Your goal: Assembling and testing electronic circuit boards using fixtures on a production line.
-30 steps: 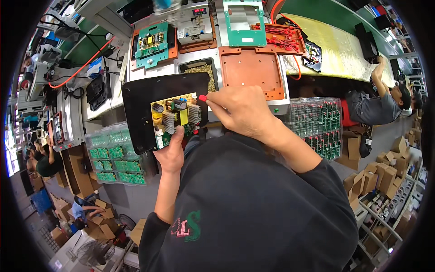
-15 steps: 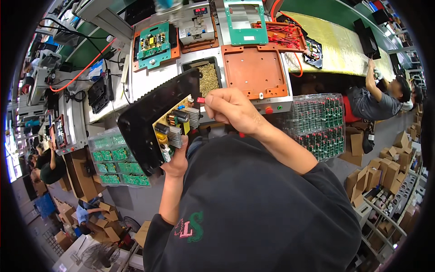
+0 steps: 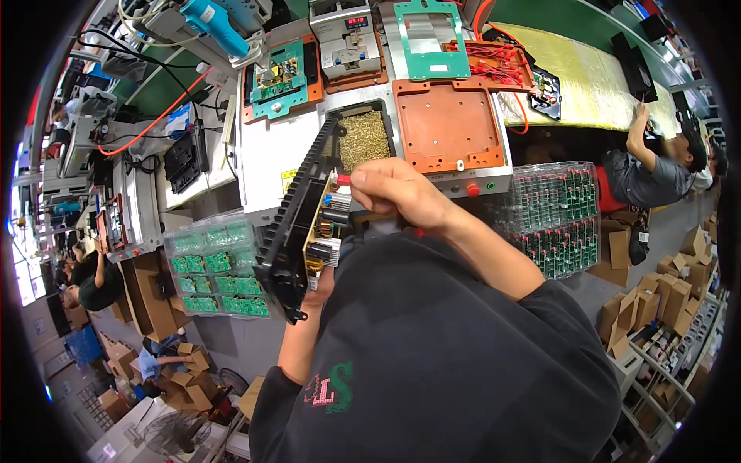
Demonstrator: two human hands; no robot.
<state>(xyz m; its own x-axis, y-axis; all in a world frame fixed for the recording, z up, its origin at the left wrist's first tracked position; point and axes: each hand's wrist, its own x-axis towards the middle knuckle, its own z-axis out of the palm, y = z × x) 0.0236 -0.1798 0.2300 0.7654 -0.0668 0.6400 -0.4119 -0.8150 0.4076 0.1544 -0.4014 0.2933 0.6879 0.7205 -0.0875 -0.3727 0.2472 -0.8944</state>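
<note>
Holding the black finned heat-sink plate [image 3: 297, 224] tilted up on edge in front of our chest, we grip its lower end from below with the left hand [image 3: 318, 284], fingers wrapped around the edge. The circuit board [image 3: 326, 224] fixed to the plate faces our right, already populated with yellow and dark components. Our right hand [image 3: 394, 193] is closed in a pinch on a small red-tipped piece [image 3: 343, 180], probably a wire terminal or connector, pressed against the upper edge of the board; the view is too small for us to name it surely. Judging from this, we think the board is mounted and filled, and the work on this red piece is under way and not finished; whether more connections remain we cannot tell. Just behind the plate sits a black tray of brass screws [image 3: 364, 139], beside an orange fixture plate [image 3: 448, 123]. Clear trays of small green boards lie at our left [image 3: 216, 266] and right [image 3: 559, 216], and a co-worker [image 3: 648, 166] reaches toward the yellow-green conveyor belt [image 3: 587, 85] farther right.
</note>
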